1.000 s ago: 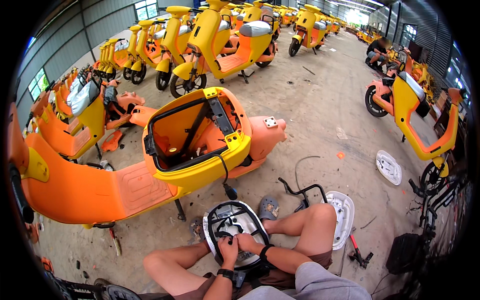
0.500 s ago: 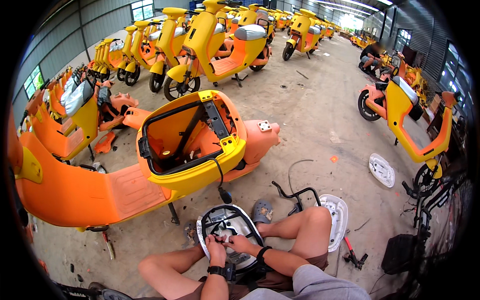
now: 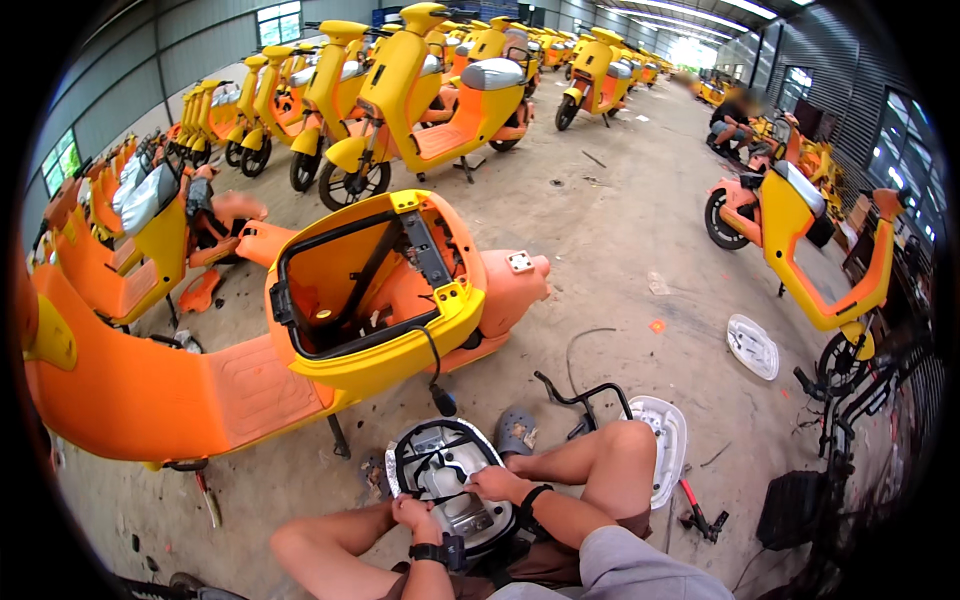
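Observation:
An upturned scooter seat rests between my legs, its white inner side facing up. A black strip runs around its silver-covered rim. At the near left edge of the seat is my left hand, fingers closed; what they hold is too small to make out. Over the seat's inner side, near its right edge, my right hand has its fingers pinched together, and I cannot tell what is between them. Just beyond stands an orange and yellow scooter with its seat compartment uncovered and a black cable hanging out.
Right of my knee lie another white seat shell, a black bent metal frame and a red-handled tool. Farther right are a seat shell and a parked scooter. A person crouches at the back right. Scooter rows fill the far left.
My hands, close together over the middle of the seat before, are now apart. The left has moved toward the near left rim; the right stays over the right side. The view has shifted slightly.

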A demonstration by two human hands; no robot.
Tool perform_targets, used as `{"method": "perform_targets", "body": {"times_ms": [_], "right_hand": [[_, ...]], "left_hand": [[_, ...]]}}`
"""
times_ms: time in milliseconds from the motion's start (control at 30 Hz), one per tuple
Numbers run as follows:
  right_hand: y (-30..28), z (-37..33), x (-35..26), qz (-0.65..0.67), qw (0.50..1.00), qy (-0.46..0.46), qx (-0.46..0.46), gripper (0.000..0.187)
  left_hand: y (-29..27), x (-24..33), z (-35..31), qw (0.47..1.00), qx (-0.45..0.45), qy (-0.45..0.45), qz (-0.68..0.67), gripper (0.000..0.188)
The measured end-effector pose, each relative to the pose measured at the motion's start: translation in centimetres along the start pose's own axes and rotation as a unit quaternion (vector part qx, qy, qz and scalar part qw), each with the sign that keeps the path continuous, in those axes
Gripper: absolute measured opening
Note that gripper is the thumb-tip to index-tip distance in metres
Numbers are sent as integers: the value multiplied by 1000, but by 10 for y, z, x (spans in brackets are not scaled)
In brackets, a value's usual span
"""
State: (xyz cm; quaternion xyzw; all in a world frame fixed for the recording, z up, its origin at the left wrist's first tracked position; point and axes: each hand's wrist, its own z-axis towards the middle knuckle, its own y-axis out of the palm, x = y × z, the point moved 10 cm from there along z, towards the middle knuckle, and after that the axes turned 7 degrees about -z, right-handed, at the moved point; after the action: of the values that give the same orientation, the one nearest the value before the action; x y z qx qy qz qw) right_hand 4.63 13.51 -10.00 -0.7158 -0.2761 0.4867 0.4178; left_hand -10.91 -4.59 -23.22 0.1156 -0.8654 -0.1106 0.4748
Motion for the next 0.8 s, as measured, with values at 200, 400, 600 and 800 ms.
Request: {"method": "perform_targets", "body": {"times_ms": [200, 400, 600, 800], "right_hand": [[3, -15, 26, -10, 997, 76, 26, 48], [-8, -8, -15, -41, 996, 12, 84, 41], [19, 3, 16, 159, 973, 96, 137, 39], [41, 1, 21, 406, 884, 228, 33, 40]], "left_hand": [[61, 62, -72, 965, -63, 152, 206, 18], [97, 88, -116, 885, -156, 292, 329, 16], [84, 61, -92, 938, -150, 178, 258, 20], [75, 33, -70, 962, -172, 109, 179, 20]]}}
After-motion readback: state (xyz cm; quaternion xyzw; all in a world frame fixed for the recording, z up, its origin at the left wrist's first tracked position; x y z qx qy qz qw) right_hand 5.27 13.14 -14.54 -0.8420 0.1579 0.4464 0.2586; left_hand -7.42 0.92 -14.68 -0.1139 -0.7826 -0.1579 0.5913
